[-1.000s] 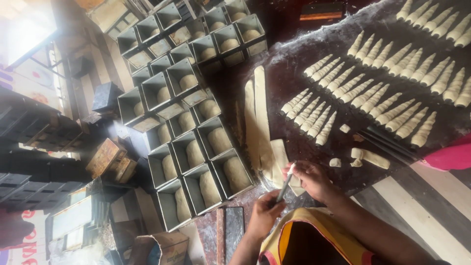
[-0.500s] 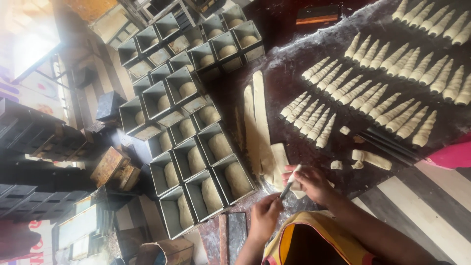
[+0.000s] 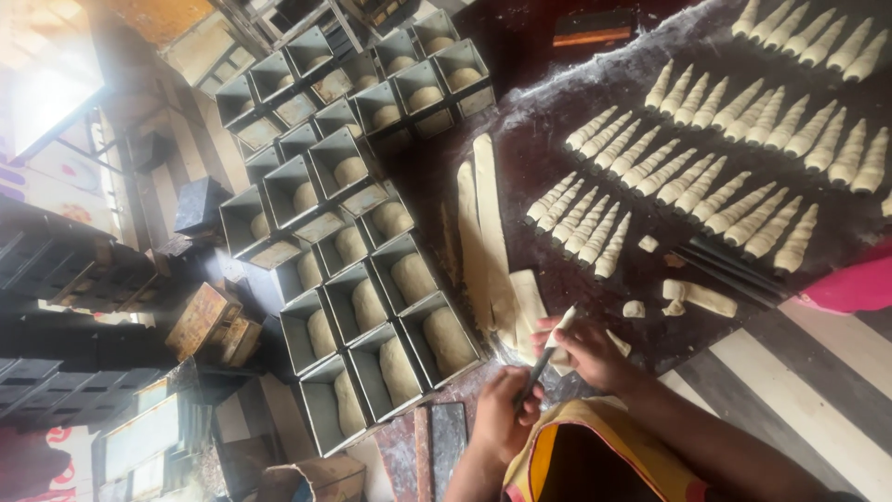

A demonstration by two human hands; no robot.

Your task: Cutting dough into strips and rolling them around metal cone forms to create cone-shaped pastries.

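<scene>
My left hand (image 3: 500, 420) grips the lower end of a slim dark metal stick (image 3: 536, 375) that points up toward the dough. Just above it, my right hand (image 3: 595, 355) pinches the end of a pale dough strip (image 3: 560, 333) against the stick's tip. Both hands hover over the near edge of a dark floured worktop (image 3: 557, 121). Long flat dough strips (image 3: 485, 232) lie on the worktop just left of my hands. Rows of rolled cone-shaped dough pieces (image 3: 706, 167) cover the worktop further out to the right.
Several metal loaf tins with dough (image 3: 372, 288) stand in joined rows left of the worktop. Small dough scraps (image 3: 692, 296) and dark sticks (image 3: 734, 270) lie right of my hands. Stacked dark tins (image 3: 65, 270) are at far left, and a pink object (image 3: 855, 284) is at right.
My left hand has come up closer to the right one and now holds the stick's lower end. The right hand has shifted slightly with the dough strip.
</scene>
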